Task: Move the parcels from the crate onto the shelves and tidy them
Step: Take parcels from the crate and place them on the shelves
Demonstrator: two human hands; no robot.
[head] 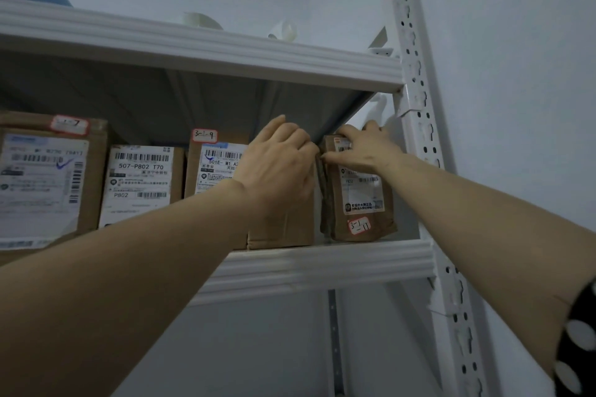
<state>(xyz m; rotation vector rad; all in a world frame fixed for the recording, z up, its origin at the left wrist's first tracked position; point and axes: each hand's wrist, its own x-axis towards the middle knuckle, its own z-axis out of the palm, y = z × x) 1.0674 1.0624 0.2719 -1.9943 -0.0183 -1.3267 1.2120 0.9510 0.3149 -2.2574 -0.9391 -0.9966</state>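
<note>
Nearest the lens, a black sleeve with white dots (577, 338) is seen at the right edge, and two bare forearms are raised towards the shelf (322, 264).

The left hand (277, 161) is laid against the upper right corner of the box tagged 3-1-9 (216, 167). Its fingers are bent over that corner with the tips hidden, so it cannot be told whether the box is grasped.

The right hand (364, 151) is closed on the top of the small brown parcel (361, 200): the thumb is pressed to its left edge and the fingers are curled over its top. This parcel stands upright at the right end of the shelf, just beside the tagged box and near the white upright (419, 100).

Further left, the box printed 507-P802 T70 (142, 184) and a large box (42, 184) are lined up side by side, labels outward.

On the upper shelf (225, 48), pale rolls (201, 21) are partly seen.
</note>
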